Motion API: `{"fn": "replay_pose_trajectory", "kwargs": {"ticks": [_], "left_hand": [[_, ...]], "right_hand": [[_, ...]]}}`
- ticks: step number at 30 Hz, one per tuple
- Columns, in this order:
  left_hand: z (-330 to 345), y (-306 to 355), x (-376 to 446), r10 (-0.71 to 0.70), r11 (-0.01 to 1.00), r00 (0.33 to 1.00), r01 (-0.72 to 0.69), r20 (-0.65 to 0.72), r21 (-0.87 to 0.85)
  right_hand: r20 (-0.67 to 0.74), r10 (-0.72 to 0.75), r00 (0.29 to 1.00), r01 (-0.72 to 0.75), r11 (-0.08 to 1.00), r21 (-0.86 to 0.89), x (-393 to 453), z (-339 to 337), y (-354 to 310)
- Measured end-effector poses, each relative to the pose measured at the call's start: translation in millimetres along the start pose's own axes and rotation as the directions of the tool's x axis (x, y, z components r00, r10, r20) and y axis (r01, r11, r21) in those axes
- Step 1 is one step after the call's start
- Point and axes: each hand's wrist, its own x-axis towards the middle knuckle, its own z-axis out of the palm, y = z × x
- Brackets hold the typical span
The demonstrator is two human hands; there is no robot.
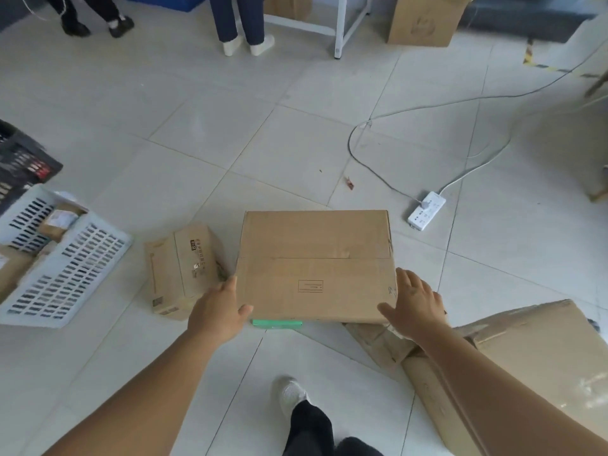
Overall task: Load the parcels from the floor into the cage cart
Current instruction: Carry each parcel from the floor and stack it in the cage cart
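Note:
A large brown cardboard parcel [314, 264] is in front of me, just above the tiled floor. My left hand [218, 311] grips its near left corner, thumb on top. My right hand [413, 306] holds its near right corner, fingers spread along the side and thumb on top. A smaller printed parcel [181, 269] lies on the floor to its left. Another big taped parcel [526, 353] and a crumpled carton [378, 340] lie at my right. A green strip [277, 323] shows under the held parcel's near edge. No cage cart is in view.
A white plastic crate [70, 268] with small parcels stands at the left, a black crate [19, 159] behind it. A white power strip [426, 210] and its cables lie at the right. Two people's legs, a white table frame [339, 31] and a tall carton [424, 21] are at the back.

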Motion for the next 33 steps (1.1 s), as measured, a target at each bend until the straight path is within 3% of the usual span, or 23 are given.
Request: {"fn": "replay_pose_trajectory", "kwargs": {"ticks": [18, 24, 33], "left_hand": [[111, -18, 243, -0.197, 0.964, 0.977, 0.208, 0.083, -0.165], [147, -25, 286, -0.271, 0.936, 0.955, 0.291, 0.122, -0.198], [163, -45, 309, -0.336, 0.842, 0.932, 0.361, 0.134, -0.401]], "right_hand": [[0.093, 0.231, 0.968, -0.243, 0.959, 0.144, 235, 127, 40], [0.136, 0.325, 0.936, -0.352, 0.885, 0.306, 271, 157, 59], [0.155, 0.327, 0.932, -0.361, 0.822, 0.440, 279, 166, 68]]}}
